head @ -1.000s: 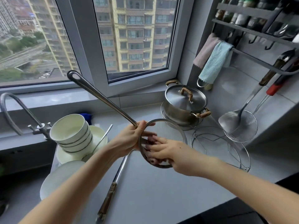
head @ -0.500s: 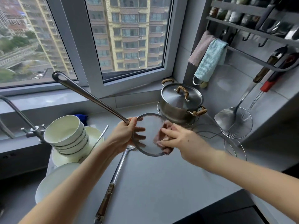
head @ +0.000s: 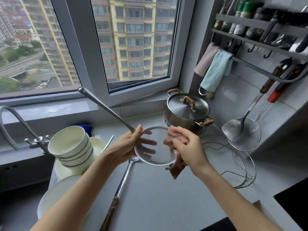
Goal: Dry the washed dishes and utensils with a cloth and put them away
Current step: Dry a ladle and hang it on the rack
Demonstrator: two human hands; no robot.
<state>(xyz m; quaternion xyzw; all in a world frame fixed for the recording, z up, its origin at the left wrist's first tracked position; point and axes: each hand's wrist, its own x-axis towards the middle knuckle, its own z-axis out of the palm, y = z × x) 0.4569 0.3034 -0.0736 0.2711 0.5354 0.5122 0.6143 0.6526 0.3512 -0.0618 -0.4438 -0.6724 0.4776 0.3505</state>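
My left hand [head: 128,144] clamped the light, stiff strainer [head: 154,145] at its nine-o'clock rim; my right hand [head: 188,147] pinched the soft cloth [head: 176,144] at three.

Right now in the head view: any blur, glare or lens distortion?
Head view: soft daylight from the window, no hard shadows; spice rack top right is blurred; window frames bow from wide-angle distortion; mild sheen on the pot lid; strainer and both hands sharp.
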